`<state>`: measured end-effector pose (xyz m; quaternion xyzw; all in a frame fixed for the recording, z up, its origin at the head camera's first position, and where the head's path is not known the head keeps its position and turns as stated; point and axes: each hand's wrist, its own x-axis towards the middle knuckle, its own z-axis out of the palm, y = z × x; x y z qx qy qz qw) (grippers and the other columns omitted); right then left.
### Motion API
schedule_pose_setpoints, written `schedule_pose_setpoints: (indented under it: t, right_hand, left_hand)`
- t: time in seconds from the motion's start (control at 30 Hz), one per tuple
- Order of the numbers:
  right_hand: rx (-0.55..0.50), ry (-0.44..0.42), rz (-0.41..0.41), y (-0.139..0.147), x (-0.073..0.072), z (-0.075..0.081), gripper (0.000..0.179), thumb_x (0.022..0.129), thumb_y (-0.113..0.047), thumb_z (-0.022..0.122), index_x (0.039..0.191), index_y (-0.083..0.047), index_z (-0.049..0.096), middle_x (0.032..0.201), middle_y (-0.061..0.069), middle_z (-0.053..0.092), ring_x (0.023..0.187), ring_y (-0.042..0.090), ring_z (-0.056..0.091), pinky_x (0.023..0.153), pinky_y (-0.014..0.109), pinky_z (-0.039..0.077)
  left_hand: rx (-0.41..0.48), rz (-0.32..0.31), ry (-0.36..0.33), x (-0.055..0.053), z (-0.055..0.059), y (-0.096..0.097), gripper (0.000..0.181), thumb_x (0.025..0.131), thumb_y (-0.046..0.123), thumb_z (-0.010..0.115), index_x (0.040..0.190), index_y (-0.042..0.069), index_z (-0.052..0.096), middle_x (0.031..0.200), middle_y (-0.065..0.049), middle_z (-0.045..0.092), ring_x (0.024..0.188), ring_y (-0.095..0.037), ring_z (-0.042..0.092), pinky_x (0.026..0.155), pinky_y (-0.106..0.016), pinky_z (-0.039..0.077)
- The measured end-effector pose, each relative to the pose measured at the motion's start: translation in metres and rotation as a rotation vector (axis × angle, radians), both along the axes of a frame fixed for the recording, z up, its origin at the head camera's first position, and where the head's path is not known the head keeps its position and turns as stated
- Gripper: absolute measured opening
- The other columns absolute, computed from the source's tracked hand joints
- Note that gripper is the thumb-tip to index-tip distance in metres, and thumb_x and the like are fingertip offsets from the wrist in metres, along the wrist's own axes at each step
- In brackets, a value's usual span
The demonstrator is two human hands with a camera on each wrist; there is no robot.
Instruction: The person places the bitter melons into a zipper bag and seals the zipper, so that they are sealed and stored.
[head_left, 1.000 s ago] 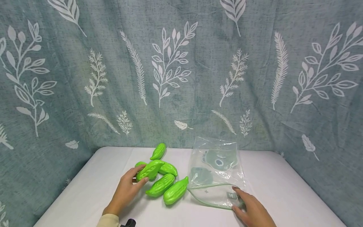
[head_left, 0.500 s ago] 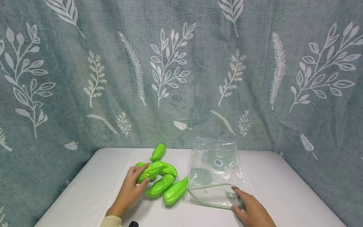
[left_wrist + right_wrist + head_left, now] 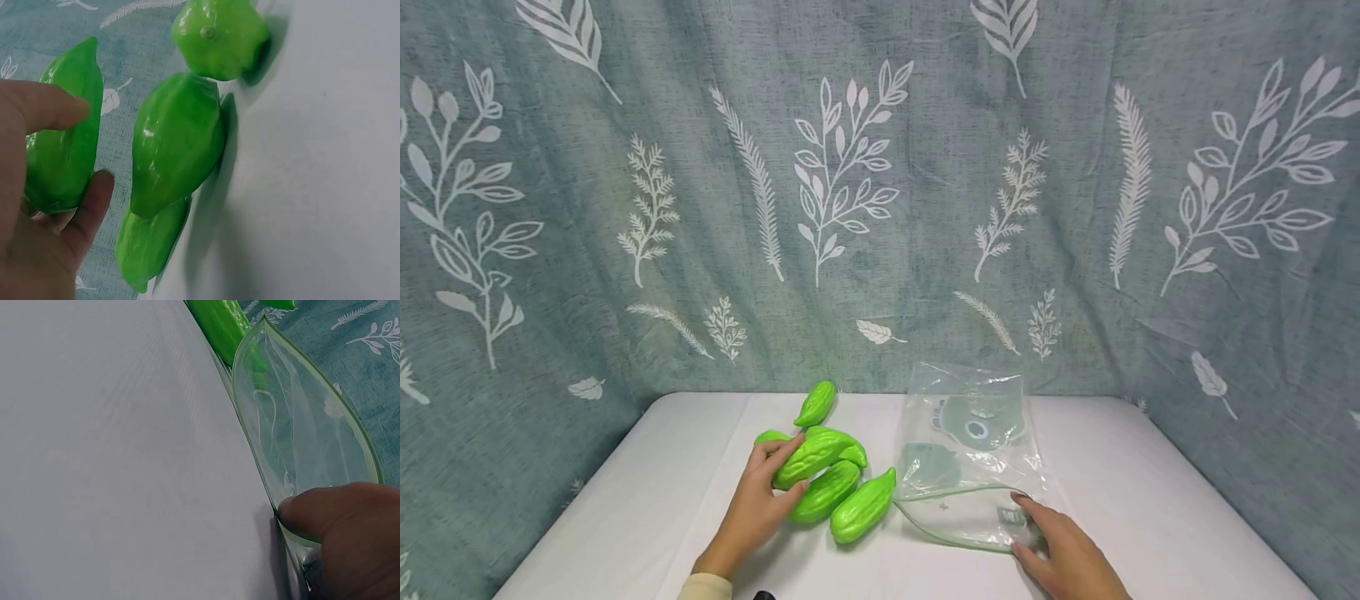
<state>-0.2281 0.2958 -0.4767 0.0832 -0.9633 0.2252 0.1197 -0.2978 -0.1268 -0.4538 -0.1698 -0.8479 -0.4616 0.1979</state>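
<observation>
My left hand (image 3: 752, 508) grips a bright green bitter gourd (image 3: 811, 458) between thumb and fingers. In the left wrist view that gourd (image 3: 62, 159) stands apart from the others, raised above the table. Another gourd (image 3: 824, 493) lies just beside the thumb, and one (image 3: 863, 508) rests nearer the bag. Partly hidden behind the held one are more gourds. My right hand (image 3: 1067, 550) holds the right end of the mouth of a clear zip bag (image 3: 977, 425) with green edging. In the right wrist view, the thumb presses the bag's rim (image 3: 369, 447) and the mouth gapes.
A further gourd (image 3: 816, 403) lies near the table's back edge. The white-covered table (image 3: 1120, 467) meets a blue-green leaf-patterned curtain (image 3: 880, 208) at the back and sides. A gourd (image 3: 219, 328) sits close to the bag's left corner.
My left hand has moved to the right with the bitter gourd, which now partly covers the gourds behind it. My right hand and the bag stay in place.
</observation>
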Motion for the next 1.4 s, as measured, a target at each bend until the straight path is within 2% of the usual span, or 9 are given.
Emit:
schedule_pose_setpoints:
  t: [0.27, 0.5, 0.87, 1.07, 1.17, 1.4]
  right_hand:
    - [0.005, 0.012, 0.003, 0.0, 0.0, 0.0, 0.065, 0.083, -0.029, 0.082, 0.14, -0.01, 0.057, 0.128, 0.012, 0.064, 0.117, 0.036, 0.06, 0.096, 0.055, 0.048]
    - [0.03, 0.02, -0.017, -0.001, 0.0, 0.0, 0.062, 0.083, -0.027, 0.082, 0.138, -0.011, 0.059, 0.127, 0.011, 0.065, 0.117, 0.035, 0.06, 0.097, 0.055, 0.047]
    - [0.021, 0.022, -0.004, -0.001, 0.0, -0.001, 0.065, 0.083, -0.029, 0.081, 0.14, -0.01, 0.057, 0.129, 0.011, 0.064, 0.118, 0.035, 0.06, 0.097, 0.055, 0.047]
    - [0.006, 0.075, -0.001, -0.004, 0.001, -0.002, 0.064, 0.083, -0.023, 0.082, 0.141, -0.01, 0.056, 0.128, 0.01, 0.064, 0.117, 0.034, 0.06, 0.096, 0.053, 0.048]
    - [0.005, 0.083, 0.0, -0.005, 0.002, -0.002, 0.064, 0.083, -0.023, 0.082, 0.141, -0.01, 0.056, 0.129, 0.01, 0.064, 0.118, 0.033, 0.06, 0.096, 0.053, 0.048]
    - [0.008, 0.065, -0.006, -0.005, 0.002, -0.002, 0.064, 0.084, -0.024, 0.081, 0.141, -0.01, 0.056, 0.129, 0.009, 0.064, 0.118, 0.033, 0.06, 0.097, 0.052, 0.048]
  left_hand:
    - [-0.025, -0.023, 0.039, 0.001, -0.001, 0.006, 0.073, 0.079, -0.006, 0.078, 0.146, 0.012, 0.054, 0.132, -0.011, 0.046, 0.123, -0.029, 0.05, 0.103, -0.05, 0.044]
    - [-0.036, -0.044, 0.032, 0.005, 0.002, 0.013, 0.07, 0.08, -0.005, 0.077, 0.145, 0.01, 0.054, 0.129, -0.009, 0.048, 0.122, -0.029, 0.053, 0.103, -0.05, 0.044]
    - [-0.044, -0.126, 0.044, 0.01, 0.004, 0.026, 0.071, 0.081, -0.004, 0.078, 0.145, 0.016, 0.056, 0.125, 0.004, 0.05, 0.121, -0.018, 0.052, 0.102, -0.047, 0.045]
    - [-0.026, -0.132, 0.068, 0.014, 0.005, 0.033, 0.073, 0.079, -0.001, 0.08, 0.143, 0.024, 0.056, 0.118, 0.009, 0.052, 0.111, -0.013, 0.055, 0.099, -0.043, 0.047]
    - [-0.018, -0.15, 0.081, 0.015, 0.006, 0.036, 0.069, 0.078, -0.001, 0.081, 0.139, 0.023, 0.06, 0.117, 0.011, 0.054, 0.109, -0.012, 0.056, 0.098, -0.041, 0.047]
    - [-0.027, -0.22, 0.105, 0.017, 0.004, 0.041, 0.058, 0.077, 0.002, 0.082, 0.13, 0.019, 0.065, 0.121, 0.012, 0.056, 0.114, -0.013, 0.056, 0.101, -0.04, 0.047]
